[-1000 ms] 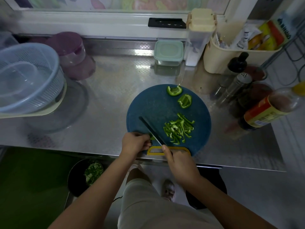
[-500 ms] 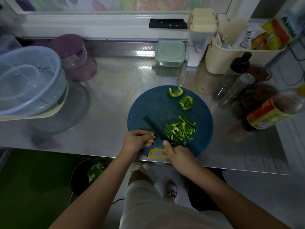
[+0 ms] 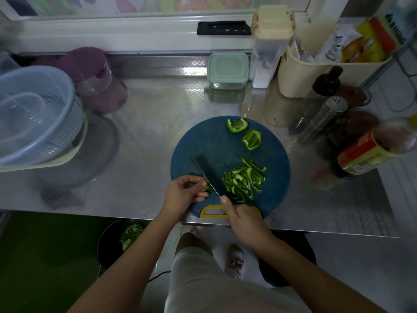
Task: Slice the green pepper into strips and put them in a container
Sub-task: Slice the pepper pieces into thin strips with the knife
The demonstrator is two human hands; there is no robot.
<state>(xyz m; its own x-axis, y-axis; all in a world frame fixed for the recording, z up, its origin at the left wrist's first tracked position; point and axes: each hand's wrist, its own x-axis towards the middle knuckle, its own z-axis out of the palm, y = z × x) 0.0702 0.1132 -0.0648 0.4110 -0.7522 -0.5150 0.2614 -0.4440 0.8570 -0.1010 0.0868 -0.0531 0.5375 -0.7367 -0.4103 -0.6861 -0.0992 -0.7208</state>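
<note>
Most of your slicing looks done: on the blue cutting board (image 3: 203,141) at frame centre, a pile of strips (image 3: 244,180) lies right of the knife (image 3: 206,175), which your right hand (image 3: 244,219) grips. Two uncut pepper pieces (image 3: 237,125) wait at its upper edge, and your left hand (image 3: 184,193) pinches a small sliver (image 3: 208,188). No strips show in any container.

Pepper piece (image 3: 208,188) (mostly hidden) beneath left hand (image 3: 184,192)

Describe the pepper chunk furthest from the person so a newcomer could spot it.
Find the round blue cutting board on the steel counter. At its far rim lies the pepper chunk. A second chunk lies beside it, but nearer the cut strips.
</note>
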